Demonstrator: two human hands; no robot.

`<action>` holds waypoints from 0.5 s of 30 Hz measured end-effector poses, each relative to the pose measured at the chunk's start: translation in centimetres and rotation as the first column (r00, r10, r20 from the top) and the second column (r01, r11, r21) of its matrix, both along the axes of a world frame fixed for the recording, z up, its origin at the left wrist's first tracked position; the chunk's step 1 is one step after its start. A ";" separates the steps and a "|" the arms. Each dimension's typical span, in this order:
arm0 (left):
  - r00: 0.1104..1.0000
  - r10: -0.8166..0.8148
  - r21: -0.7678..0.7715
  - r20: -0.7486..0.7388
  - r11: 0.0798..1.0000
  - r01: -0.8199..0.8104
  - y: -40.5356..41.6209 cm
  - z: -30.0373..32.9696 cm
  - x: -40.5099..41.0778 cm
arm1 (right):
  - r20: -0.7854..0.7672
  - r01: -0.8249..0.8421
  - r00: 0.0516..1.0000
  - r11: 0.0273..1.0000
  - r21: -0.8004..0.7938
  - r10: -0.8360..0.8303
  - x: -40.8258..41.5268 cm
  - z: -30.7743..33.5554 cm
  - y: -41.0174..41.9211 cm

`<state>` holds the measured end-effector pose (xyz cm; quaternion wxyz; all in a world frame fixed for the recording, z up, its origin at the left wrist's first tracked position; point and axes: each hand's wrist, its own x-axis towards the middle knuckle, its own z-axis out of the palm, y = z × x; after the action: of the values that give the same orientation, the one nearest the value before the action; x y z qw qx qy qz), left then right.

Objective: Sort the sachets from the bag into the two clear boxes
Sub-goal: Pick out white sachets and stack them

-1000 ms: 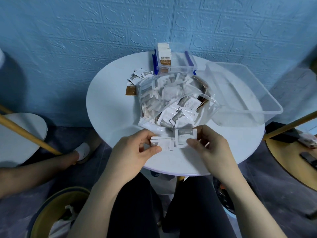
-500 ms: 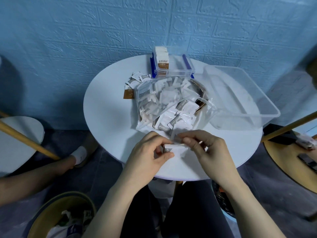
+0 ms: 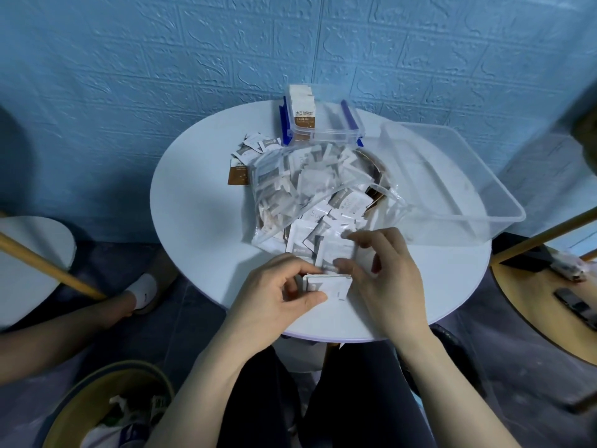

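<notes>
- Now left hand (image 3: 274,295) grips a small stack of white sachets (image 3: 328,284), thumb over the top; a second ago both hands held sachets spread flat side by side, so they've been gathered into one pile.
- Right hand (image 3: 384,279) has moved up toward 12 o'clock; its fingertips (image 3: 350,235) pinch another sachet at the bag (image 3: 310,195) mouth.
- Judgement: still collecting, nothing dropped yet.
- Small clear box (image 3: 323,119) at 12 o'clock, partly filled; large clear box (image 3: 452,185) at 2 o'clock looks empty.
- Worktop (image 3: 200,221) edge just under the hands; open room at 9 o'clock; loose sachets (image 3: 248,156) at 11.
</notes>
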<state>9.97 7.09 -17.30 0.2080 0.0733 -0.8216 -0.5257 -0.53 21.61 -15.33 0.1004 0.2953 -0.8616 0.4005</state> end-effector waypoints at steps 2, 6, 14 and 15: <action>1.000 0.015 0.008 -0.003 1.000 -0.015 0.0 0.0 0.1 | 0.077 -0.008 0.997 0.988 -0.154 0.020 -0.1 0.1 0.2; 0.999 0.050 0.058 0.014 0.997 -0.051 0.0 -0.1 0.0 | 0.388 -0.015 0.901 0.906 -0.424 0.197 -0.1 0.2 1.0; 0.999 0.026 0.117 0.018 0.993 -0.028 -0.1 0.1 0.3 | 0.289 -0.220 0.931 0.974 -0.046 0.224 1.1 -0.2 2.1; 1.000 0.026 0.102 0.014 0.994 -0.027 -0.1 0.2 0.3 | 0.237 -0.213 0.951 0.977 0.029 0.200 1.1 -0.1 2.1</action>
<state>10.22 7.00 -17.10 0.2059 0.0979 -0.7939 -0.5638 0.61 23.72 -15.41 -0.0515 0.3376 -0.8422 0.4172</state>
